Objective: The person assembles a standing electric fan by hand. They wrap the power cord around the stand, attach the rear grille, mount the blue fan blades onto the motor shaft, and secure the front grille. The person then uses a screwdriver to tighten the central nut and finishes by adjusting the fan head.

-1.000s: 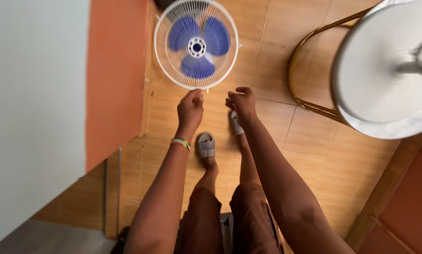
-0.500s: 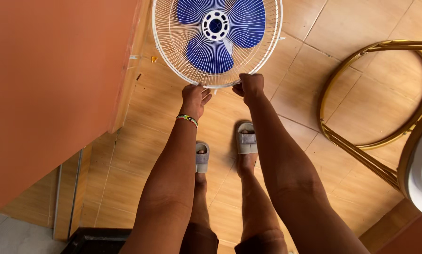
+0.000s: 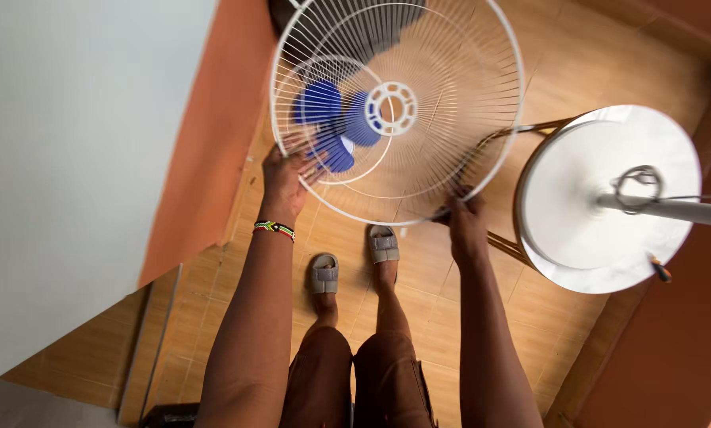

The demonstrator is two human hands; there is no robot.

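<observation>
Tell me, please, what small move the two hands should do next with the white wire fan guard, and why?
Probably steady and level the white wire fan guard. The left hand and the right hand grip its lower rim on opposite sides, it appears tilted, and the blue plastic fan blades sit off-centre behind it. The round white fan base stands close on the right.
</observation>
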